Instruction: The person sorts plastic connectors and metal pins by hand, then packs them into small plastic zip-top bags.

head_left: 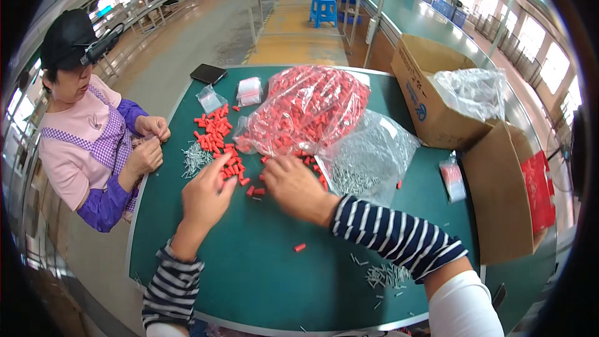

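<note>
Loose caps [214, 128] lie on the table [256, 274], left of the large bag [315, 109]. The cartons [419, 90] stand to its right.

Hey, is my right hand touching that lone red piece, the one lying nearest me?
Apart. The head view shows green tabletop plainly between your right hand and the red piece.

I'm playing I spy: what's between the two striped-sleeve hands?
In the head view, some red pieces and a silver pin lie on the green table between left hand and right hand.
</note>
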The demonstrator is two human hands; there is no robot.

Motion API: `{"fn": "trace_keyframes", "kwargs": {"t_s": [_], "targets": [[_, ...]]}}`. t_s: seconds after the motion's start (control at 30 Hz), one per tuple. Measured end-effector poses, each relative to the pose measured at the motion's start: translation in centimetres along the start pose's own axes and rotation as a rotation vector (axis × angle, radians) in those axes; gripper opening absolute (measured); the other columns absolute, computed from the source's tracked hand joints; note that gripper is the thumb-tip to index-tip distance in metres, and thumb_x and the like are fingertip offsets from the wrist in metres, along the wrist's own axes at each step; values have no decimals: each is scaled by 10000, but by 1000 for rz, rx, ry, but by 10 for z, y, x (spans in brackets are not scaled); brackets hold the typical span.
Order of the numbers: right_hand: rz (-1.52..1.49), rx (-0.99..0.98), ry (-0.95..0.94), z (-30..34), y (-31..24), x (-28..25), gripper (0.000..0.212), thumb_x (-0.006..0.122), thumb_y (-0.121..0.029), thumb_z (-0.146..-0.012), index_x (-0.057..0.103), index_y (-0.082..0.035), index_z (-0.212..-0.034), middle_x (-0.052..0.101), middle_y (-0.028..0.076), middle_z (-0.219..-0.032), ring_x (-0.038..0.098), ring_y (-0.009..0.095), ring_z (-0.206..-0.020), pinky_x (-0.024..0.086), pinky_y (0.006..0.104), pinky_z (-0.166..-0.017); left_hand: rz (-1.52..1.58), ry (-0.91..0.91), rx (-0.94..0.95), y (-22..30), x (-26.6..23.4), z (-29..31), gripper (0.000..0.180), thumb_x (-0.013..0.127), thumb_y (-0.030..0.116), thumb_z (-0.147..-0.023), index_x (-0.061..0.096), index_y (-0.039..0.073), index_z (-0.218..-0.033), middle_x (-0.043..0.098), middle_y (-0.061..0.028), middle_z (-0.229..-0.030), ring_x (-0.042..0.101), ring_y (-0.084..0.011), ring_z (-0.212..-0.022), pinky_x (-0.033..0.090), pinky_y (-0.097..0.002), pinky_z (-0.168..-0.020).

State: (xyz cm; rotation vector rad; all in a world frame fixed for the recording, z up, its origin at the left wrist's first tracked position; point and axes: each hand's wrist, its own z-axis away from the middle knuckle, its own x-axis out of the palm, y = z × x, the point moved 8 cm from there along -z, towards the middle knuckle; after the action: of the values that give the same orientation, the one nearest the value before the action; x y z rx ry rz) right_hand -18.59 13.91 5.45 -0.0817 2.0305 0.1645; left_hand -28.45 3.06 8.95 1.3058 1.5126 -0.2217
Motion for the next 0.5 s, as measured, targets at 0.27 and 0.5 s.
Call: {"fn": "trace_keyframes", "kwargs": {"t_s": [0.27, 0.5], "targets": [[327, -89, -218, 27, 58, 0, 329, 549, -191, -842, 593, -7, -1111, 584, 100, -1049, 543, 230, -1034, 423, 346, -831, -5, 137, 169, -19, 56, -116, 115, 681, 163, -831, 676, 110, -932, 610, -67, -862, 615, -296, -775, 472, -443, -664], [-9, -327, 156, -5, 27, -53, 155, 583, -151, -780, 606, -46, -893, 550, 63, -840, 562, 216, -841, 437, 333, -781, 406, -115, 127, 15, 56, -159, 95, 641, 103, -898, 658, 12, -919, 666, -65, -787, 618, -103, -683, 494, -298, -628]]}}
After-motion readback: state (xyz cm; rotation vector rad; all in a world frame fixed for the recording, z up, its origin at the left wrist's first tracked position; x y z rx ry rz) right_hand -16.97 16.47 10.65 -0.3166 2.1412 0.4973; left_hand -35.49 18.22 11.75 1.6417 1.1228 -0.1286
